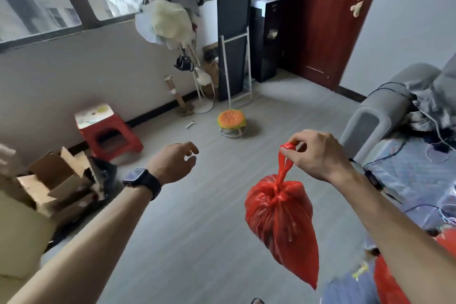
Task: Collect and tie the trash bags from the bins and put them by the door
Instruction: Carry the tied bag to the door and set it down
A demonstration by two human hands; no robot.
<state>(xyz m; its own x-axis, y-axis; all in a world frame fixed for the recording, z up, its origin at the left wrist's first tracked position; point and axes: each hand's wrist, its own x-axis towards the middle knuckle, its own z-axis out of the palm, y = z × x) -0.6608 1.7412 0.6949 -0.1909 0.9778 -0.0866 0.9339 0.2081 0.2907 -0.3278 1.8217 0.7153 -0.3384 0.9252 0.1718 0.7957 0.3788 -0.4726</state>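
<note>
A knotted red trash bag (281,219) hangs in the air right of centre, full and tapering to a point. My right hand (318,153) pinches its handle loops from above. My left hand (175,161), with a dark watch on the wrist, hovers to the left of the bag with loosely curled fingers and holds nothing. The dark red door (328,20) stands shut at the far right of the room, across the grey floor.
A red stool (108,131) and torn cardboard boxes (56,180) sit at the left wall. A burger-shaped stool (231,119), a coat stand (195,61) and a water dispenser (265,37) lie ahead. A grey sofa (385,108) with cables lines the right. More red plastic (392,284) shows bottom right.
</note>
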